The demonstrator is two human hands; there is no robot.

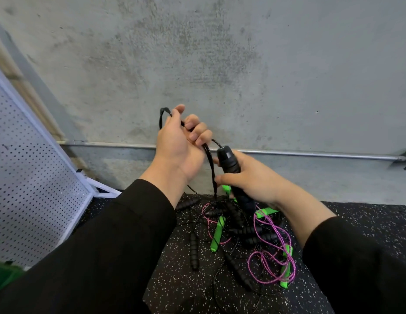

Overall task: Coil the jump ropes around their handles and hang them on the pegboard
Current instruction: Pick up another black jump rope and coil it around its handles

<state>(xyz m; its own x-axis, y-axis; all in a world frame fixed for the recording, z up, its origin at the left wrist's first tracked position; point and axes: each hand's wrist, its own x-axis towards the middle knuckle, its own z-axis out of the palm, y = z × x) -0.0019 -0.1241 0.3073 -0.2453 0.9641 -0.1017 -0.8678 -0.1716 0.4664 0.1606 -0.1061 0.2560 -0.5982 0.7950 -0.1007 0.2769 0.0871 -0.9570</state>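
Observation:
My right hand [249, 177] grips a black jump-rope handle [229, 163], held upright above the floor. Its thin black rope [211, 164] arcs from the handle's top to my left hand [181, 146], which is closed around a looped bunch of that rope. More rope hangs down between the hands into a tangled pile [238, 232] on the floor: black ribbed handles, green handles [218, 233] and pink-purple cords [272, 261]. A white pegboard [32, 177] leans at the left; nothing hangs on the part I see.
A grey concrete wall [220, 64] stands straight ahead, with a metal conduit pipe [310, 154] running along it low down. The floor is black speckled rubber [367, 223]. The pegboard's white frame foot [102, 186] rests on the floor by the wall.

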